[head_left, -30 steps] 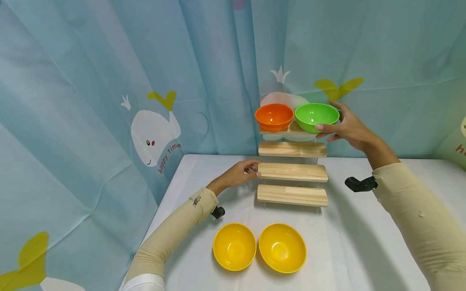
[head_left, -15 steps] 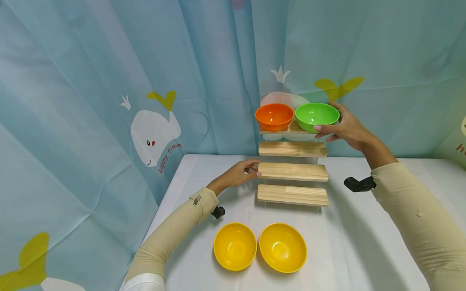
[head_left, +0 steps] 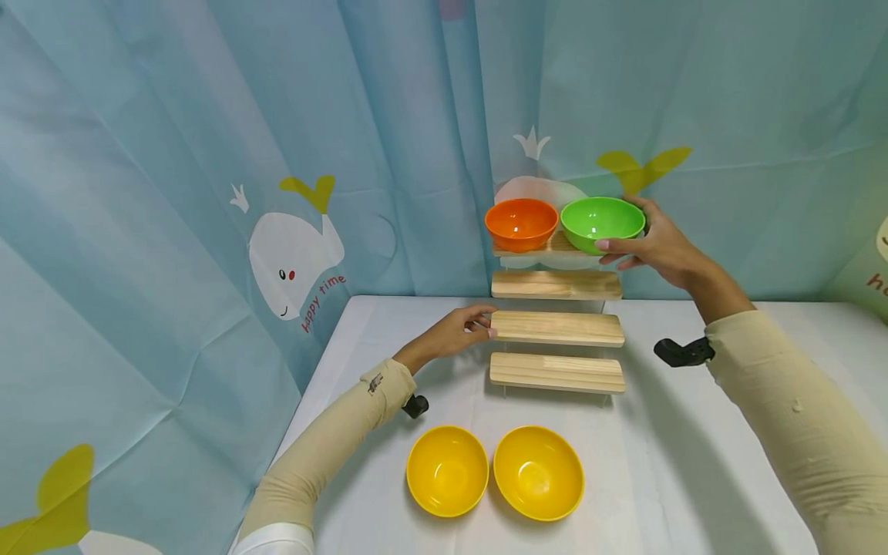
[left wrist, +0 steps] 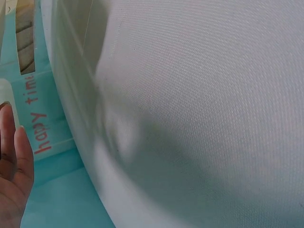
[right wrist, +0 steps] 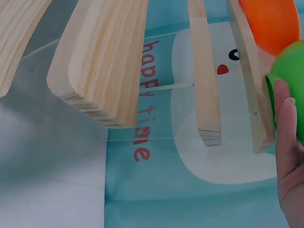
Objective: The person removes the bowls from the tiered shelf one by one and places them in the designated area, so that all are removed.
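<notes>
My right hand holds the green bowl by its right side, with the thumb at the front and a finger behind the rim. The bowl sits at the right end of the top shelf of a stepped wooden rack. Left of it on the same shelf is an orange bowl. My left hand is at the left end of the third shelf down, thumb in front and fingers behind, gripping that end. In the right wrist view the thumb lies against the green bowl.
Two yellow bowls, one on the left and one on the right, stand side by side on the white tabletop in front of the rack. A blue printed curtain hangs behind and to the left.
Both hands and all the bowls keep nearly the same places; only a very slight shift of the view shows.
</notes>
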Tool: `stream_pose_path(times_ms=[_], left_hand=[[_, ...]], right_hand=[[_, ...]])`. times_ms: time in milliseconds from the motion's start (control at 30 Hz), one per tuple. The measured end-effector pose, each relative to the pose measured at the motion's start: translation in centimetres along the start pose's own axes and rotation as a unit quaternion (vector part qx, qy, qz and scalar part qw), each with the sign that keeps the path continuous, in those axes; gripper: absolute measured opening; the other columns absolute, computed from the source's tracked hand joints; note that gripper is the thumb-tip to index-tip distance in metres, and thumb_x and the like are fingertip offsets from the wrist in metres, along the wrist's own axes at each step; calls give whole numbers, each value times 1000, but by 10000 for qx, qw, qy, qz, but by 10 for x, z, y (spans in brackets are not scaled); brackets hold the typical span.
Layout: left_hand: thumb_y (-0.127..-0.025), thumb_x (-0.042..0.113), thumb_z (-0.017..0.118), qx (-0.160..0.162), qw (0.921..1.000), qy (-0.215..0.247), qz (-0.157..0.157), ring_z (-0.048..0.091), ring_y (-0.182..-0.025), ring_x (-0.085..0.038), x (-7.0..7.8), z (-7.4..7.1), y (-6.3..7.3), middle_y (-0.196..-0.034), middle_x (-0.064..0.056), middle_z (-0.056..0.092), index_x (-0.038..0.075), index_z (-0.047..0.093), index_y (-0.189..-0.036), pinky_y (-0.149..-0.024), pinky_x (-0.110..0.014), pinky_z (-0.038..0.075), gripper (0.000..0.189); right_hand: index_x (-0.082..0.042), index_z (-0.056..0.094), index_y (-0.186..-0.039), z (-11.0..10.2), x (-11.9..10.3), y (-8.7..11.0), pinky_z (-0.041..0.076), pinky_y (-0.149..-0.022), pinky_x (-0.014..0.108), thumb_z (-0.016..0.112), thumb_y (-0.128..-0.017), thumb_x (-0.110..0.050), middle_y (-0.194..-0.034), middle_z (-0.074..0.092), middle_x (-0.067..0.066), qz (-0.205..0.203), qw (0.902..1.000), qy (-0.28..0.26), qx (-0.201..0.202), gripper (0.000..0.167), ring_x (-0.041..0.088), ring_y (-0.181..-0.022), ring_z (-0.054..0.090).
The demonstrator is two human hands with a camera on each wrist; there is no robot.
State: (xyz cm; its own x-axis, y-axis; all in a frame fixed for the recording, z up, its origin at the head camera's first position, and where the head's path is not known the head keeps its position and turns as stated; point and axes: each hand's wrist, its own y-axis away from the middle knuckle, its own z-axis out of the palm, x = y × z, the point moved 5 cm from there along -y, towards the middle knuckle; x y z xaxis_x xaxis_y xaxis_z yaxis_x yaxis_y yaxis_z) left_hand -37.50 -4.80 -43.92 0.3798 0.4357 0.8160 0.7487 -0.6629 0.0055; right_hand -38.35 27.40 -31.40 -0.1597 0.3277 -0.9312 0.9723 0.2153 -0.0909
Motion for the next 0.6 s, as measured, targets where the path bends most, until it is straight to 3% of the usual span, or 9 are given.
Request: stream_pose_path(times_ms=[600], left_hand=[[-102,30,61,0,9999,-62,-126,58,-117,-23,2,-1,3,-131,-11,61,13,43,-152,-101,-33,49,56]], right_hand=[[-9,-1,-160,-1,-3,5,59,-62,26,68,-96,-14,-103,63,-14,-219,9997,41,76,95,10,-74,75]])
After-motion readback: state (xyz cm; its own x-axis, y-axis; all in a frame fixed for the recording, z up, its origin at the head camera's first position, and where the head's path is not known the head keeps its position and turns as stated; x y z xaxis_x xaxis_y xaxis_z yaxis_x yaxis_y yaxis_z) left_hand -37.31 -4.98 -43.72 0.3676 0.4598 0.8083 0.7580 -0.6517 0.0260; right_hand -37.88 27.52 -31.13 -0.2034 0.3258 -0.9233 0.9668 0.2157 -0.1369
